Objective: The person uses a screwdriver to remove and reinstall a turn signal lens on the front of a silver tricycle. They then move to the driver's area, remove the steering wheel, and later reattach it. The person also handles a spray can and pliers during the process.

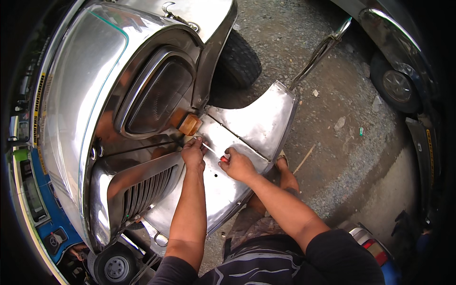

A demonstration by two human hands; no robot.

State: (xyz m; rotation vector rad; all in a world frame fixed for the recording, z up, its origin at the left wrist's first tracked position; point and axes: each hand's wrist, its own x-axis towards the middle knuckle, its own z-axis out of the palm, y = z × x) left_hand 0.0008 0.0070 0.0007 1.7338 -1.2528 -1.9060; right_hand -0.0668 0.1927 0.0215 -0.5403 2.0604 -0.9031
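1. In the head view, my right hand (239,166) is curled shut around the red handle of a screwdriver (223,160), with my thumb and fingertips closed on it. Its pale shaft points from the handle toward ten o'clock.
2. My left hand (194,156) is at nine to ten o'clock from my right, its fingers bunched at the far end of that shaft. I cannot tell whether they pinch the shaft, a fastener or nothing.
3. The screwdriver lies over a bare silver metal panel (223,199), between my two hands. A small dark hole (215,175) in the panel shows at seven o'clock from the handle.
4. Just beyond my left fingertips, at twelve o'clock, sits an amber indicator lamp (190,125).
5. From my left hand, the headlight (159,95) is at eleven o'clock and the slatted grille (149,192) at eight.
6. A black tyre (239,61) stands at twelve o'clock from my right hand, over gravel ground (280,52).
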